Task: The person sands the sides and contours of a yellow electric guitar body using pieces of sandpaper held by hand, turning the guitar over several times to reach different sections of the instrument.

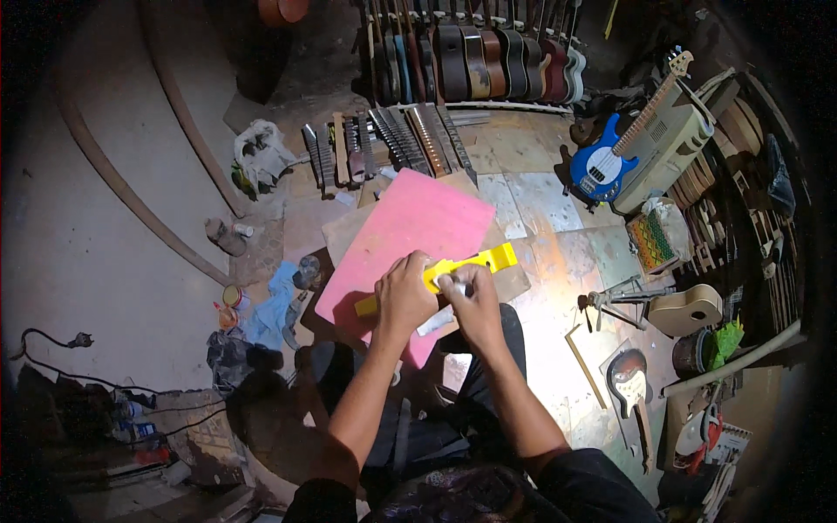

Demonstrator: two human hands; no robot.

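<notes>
A long yellow piece [495, 257] with a raised, notched right end lies at a slant over a pink sheet [418, 209], which rests on brown boards across my lap. My left hand [403, 295] grips the middle of the yellow piece, covering part of it. My right hand [471, 299] is closed on a small white pad [442, 281], perhaps paper or cloth, held against the yellow piece. A pale flat strip [436, 321] lies just below my hands, partly hidden.
Guitars [453, 61] stand racked at the back, behind rows of necks [401, 139]. A blue bass [602, 170] leans at right, above a guitar body [684, 309] and another guitar [628, 383]. Blue cloth [270, 305] and cans [232, 296] sit left, near a loose plug [80, 340].
</notes>
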